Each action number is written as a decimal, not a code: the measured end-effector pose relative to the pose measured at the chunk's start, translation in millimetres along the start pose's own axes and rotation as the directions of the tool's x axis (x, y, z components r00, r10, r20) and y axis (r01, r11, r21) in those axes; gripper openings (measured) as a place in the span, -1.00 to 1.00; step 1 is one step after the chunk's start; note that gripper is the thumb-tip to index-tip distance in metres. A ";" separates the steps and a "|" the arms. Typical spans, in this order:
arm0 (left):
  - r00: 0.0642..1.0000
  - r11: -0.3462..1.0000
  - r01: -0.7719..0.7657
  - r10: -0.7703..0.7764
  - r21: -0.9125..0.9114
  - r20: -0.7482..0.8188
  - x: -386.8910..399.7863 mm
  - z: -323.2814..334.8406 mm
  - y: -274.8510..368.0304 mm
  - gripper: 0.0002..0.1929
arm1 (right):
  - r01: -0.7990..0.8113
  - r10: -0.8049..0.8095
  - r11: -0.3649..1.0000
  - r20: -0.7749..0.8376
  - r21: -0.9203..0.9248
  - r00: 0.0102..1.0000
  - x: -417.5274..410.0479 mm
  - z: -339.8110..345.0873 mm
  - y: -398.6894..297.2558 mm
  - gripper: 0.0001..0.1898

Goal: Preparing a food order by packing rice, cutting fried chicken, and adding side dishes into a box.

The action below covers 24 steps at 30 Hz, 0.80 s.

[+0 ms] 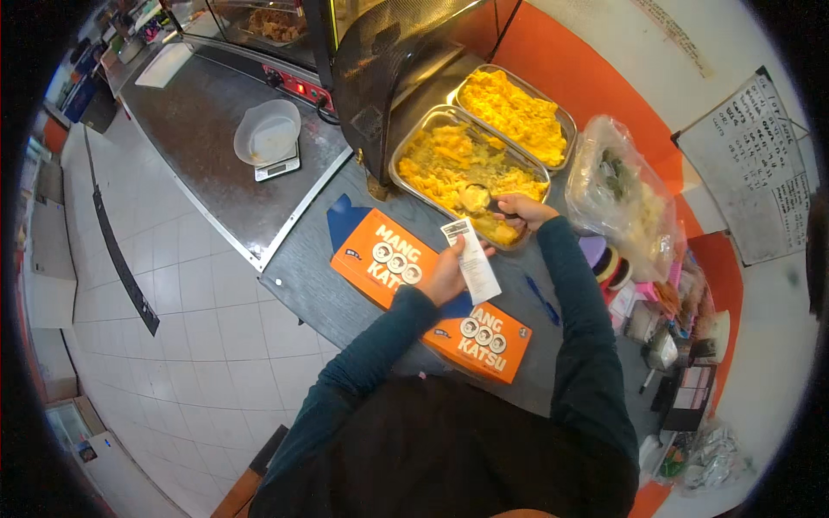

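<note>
My left hand holds a narrow printed paper slip above two orange cardboard boxes with white print. One box lies to the left, partly behind that hand; the other box is nearer my body. In my right hand is the dark handle of a serving spoon. Its bowl carries some yellow food and sits over the nearer metal tray. That tray holds chunky yellow food, thinned out in the middle. Behind it, a second metal tray is heaped with similar yellow food.
A plastic bowl stands on a digital scale at left. Beyond is a lit food warmer; a mesh screen borders the trays. At right are a plastic bag, tape rolls and a blue pen.
</note>
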<state>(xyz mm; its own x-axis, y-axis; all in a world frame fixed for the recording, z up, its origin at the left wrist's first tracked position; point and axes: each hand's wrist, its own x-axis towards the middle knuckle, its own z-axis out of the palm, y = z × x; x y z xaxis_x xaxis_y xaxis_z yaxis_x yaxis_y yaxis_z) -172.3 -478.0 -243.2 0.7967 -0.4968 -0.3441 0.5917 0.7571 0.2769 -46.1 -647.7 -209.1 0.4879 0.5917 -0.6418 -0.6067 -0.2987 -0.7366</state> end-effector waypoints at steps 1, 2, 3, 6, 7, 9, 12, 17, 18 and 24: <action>1.000 1.000 0.008 -0.008 -0.020 -0.013 -1.5 0.3 -0.3 -0.57 | 0.005 -0.005 1.000 0.004 0.006 1.000 -1.0 -1.6 0.9 -0.85; 1.000 0.999 0.012 -0.012 -0.044 -0.001 -2.3 -0.1 1.0 -0.58 | 0.062 -0.060 0.995 -0.024 0.075 0.998 -4.1 -4.4 1.8 -0.87; 1.000 0.999 0.017 -0.017 -0.040 -0.007 -4.5 -0.1 2.1 -0.58 | 0.116 -0.109 0.983 -0.057 0.145 0.992 -10.2 -0.2 1.0 -0.88; 0.999 0.999 0.028 -0.029 -0.019 -0.046 -20.0 2.5 6.6 -0.59 | 0.201 -0.186 0.943 -0.083 0.265 0.979 -23.4 5.1 5.2 -0.90; 0.995 0.995 0.101 -0.101 -0.017 0.009 -32.3 11.8 14.2 -0.58 | 0.255 -0.224 0.914 -0.133 0.314 0.966 -32.5 3.5 9.8 -0.90; 0.957 0.978 0.169 -0.192 0.119 0.218 -65.0 28.4 31.9 -0.54 | 0.265 -0.220 0.888 -0.159 0.376 0.962 -50.5 5.8 17.9 -0.91; 0.763 0.468 -0.061 -0.547 0.882 0.344 -116.9 28.3 69.4 -0.59 | 0.311 -0.287 0.868 -0.122 0.386 0.950 -87.8 24.1 17.6 -0.91; 0.692 -0.364 -0.364 -0.722 0.857 -0.012 -125.0 36.1 78.1 -0.66 | 0.397 -0.336 0.817 -0.214 0.417 0.917 -158.0 86.7 9.1 -0.86; 0.825 -0.371 -0.356 -0.556 0.858 0.102 -125.8 47.7 80.9 -0.67 | 0.402 -0.335 0.805 -0.225 0.435 0.915 -171.2 99.8 10.6 -0.86; 0.839 -0.235 -0.522 -0.316 0.820 0.444 -92.8 84.5 73.8 -0.73 | 0.434 -0.306 0.726 -0.315 0.533 0.899 -231.5 176.7 43.4 -0.67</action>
<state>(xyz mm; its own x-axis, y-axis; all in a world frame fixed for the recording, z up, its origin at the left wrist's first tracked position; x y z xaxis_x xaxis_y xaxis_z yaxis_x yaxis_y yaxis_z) -192.2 -411.9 -115.0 0.5359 -0.8440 0.0222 -0.4548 -0.2664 0.8498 -296.3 -665.3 -54.8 0.8215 0.3870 -0.4187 -0.5635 0.4391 -0.6998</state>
